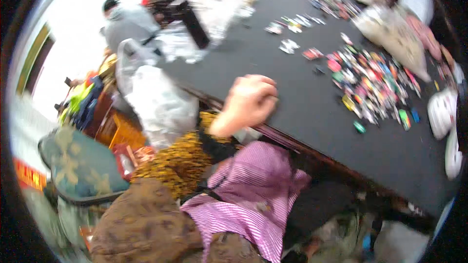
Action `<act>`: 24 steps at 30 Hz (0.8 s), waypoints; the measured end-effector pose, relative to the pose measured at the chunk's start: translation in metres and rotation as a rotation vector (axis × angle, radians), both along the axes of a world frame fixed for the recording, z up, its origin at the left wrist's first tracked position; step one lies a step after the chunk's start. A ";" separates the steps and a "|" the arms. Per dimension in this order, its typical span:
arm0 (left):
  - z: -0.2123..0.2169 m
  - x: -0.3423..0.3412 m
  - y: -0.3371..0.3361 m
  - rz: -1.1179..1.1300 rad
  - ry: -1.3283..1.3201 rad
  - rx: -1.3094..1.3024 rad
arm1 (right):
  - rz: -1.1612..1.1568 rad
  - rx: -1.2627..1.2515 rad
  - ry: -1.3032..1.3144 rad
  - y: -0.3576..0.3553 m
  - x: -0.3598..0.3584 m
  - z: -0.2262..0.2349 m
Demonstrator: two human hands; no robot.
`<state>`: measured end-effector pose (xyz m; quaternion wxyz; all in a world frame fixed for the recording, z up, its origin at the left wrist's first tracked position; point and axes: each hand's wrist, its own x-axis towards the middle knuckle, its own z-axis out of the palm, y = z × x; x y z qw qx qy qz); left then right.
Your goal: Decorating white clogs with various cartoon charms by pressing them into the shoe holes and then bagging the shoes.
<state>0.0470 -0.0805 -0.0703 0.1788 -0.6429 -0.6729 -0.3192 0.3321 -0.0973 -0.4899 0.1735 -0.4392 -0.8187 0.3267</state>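
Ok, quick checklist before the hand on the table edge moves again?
1. Hand resting on the black table edge: ok.
2. Whether it is the left or right hand: cannot tell.
3. Other hand in view: not ok, none seen.
4. Anything held in the fist: cannot tell, blurred.
5. Bare tabletop between hand and pile of small colourful items: ok.
6. White plastic bag beside the hand, apart from it: ok.

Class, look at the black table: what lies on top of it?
On the black table lie a heap of small colourful items and a hand at its near edge. Anything beneath the hand is hidden.
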 end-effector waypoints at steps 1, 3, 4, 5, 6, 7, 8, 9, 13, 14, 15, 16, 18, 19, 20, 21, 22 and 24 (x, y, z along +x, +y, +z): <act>-0.006 0.000 -0.003 0.001 -0.031 -0.009 | 0.013 0.047 0.015 0.000 -0.012 0.010; -0.003 0.003 -0.006 -0.015 -0.066 0.024 | 0.008 0.133 0.031 0.004 -0.015 0.032; -0.002 0.004 -0.007 -0.026 -0.070 0.033 | -0.019 0.175 0.034 0.008 -0.009 0.040; 0.000 0.004 -0.008 -0.024 -0.073 0.020 | -0.054 0.216 0.035 0.013 0.003 0.045; 0.002 0.004 -0.009 -0.025 -0.080 0.007 | -0.094 0.256 0.034 0.017 0.017 0.051; -0.001 0.001 -0.011 -0.038 -0.088 0.014 | -0.130 0.291 0.029 0.019 0.032 0.070; -0.002 -0.002 -0.014 -0.052 -0.098 0.019 | -0.168 0.325 0.023 0.020 0.047 0.091; -0.004 -0.006 -0.016 -0.051 -0.105 0.013 | -0.208 0.357 0.016 0.019 0.063 0.112; -0.008 -0.012 -0.021 -0.066 -0.120 0.063 | -0.413 0.507 -0.042 0.002 0.155 0.211; -0.010 -0.014 -0.020 -0.075 -0.122 0.059 | -0.467 0.547 -0.047 0.001 0.176 0.227; -0.012 -0.016 -0.019 -0.080 -0.123 0.055 | -0.517 0.586 -0.051 0.000 0.195 0.243; -0.015 -0.017 -0.020 -0.081 -0.133 0.070 | -0.564 0.623 -0.052 -0.002 0.212 0.261; -0.016 -0.016 -0.021 -0.088 -0.142 0.069 | -0.663 0.691 -0.049 -0.002 0.247 0.273; -0.014 -0.012 -0.016 -0.118 -0.143 0.073 | -0.732 0.730 -0.054 -0.006 0.267 0.272; -0.013 -0.008 -0.011 -0.130 -0.143 0.093 | -0.800 0.766 -0.059 -0.013 0.286 0.271; -0.010 -0.008 -0.011 -0.149 -0.147 0.094 | -0.837 0.633 0.483 0.016 0.352 0.224; -0.012 -0.010 -0.017 -0.137 -0.139 0.079 | -0.815 0.631 0.495 0.028 0.353 0.232; -0.018 -0.015 -0.023 -0.119 -0.126 0.114 | -0.879 0.773 0.469 0.037 0.366 0.277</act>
